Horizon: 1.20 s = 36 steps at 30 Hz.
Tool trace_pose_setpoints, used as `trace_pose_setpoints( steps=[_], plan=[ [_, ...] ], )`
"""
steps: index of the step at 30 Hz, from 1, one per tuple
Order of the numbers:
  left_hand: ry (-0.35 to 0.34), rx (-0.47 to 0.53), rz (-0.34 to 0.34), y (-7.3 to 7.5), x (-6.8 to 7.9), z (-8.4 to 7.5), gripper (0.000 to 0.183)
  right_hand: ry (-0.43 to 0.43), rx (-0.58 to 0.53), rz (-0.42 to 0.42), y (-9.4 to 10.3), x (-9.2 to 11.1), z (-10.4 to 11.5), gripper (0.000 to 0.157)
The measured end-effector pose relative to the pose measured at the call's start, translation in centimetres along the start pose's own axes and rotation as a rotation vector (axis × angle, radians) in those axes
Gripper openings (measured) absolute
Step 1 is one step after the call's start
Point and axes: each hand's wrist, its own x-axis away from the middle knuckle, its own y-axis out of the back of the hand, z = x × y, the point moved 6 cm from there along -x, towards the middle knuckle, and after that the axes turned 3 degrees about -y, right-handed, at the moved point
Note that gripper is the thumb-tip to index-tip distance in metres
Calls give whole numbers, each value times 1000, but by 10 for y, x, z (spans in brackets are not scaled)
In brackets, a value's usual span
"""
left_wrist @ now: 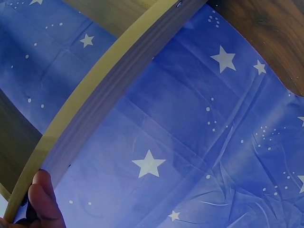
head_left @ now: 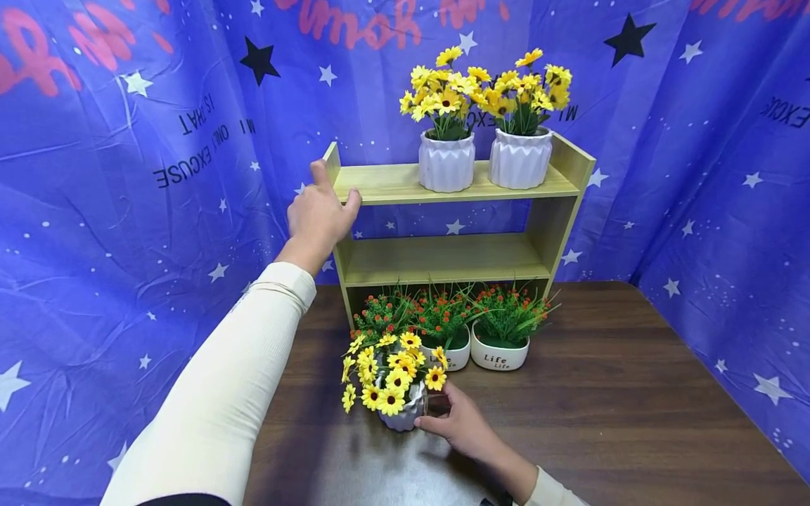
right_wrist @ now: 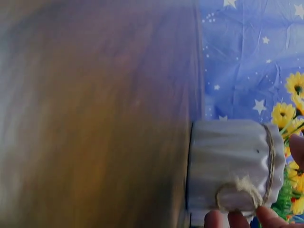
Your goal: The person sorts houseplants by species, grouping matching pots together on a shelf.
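A white fluted pot of yellow flowers (head_left: 399,379) stands on the table in front of the shelf, and my right hand (head_left: 465,429) grips its right side. In the right wrist view, fingertips (right_wrist: 268,217) lie against the pot (right_wrist: 228,161) near a twine bow. My left hand (head_left: 323,211) holds the upper left side of the wooden shelf (head_left: 443,260). In the left wrist view, a digit (left_wrist: 45,199) presses on the shelf's side panel (left_wrist: 95,99); the remaining fingers are mostly hidden.
Two white pots of yellow flowers (head_left: 446,165) (head_left: 520,161) stand on the top board. Low white planters with red-dotted greenery (head_left: 500,351) line the shelf's foot, the left one partly hidden. Blue starry cloth (head_left: 696,211) surrounds the brown table (head_left: 607,393).
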Motion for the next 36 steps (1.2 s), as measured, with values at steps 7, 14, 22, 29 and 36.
trace_pose_setpoints(
  steps=[7,14,22,29,36],
  plan=[
    [-3,0,-17,-1,-1,-1,62,12,80,-20,-5,-3,-1,65],
    [9,-5,2,-2,-2,-1,63,8,129,-49,-9,-11,-3,74],
    [18,-8,5,-1,-2,0,64,-4,156,-58,-20,-21,-4,77],
    [15,-1,5,-1,-2,1,64,-20,167,-32,-39,-31,-1,86],
    [16,-4,5,-1,-2,0,64,15,162,-27,-53,-37,1,93]
  ],
)
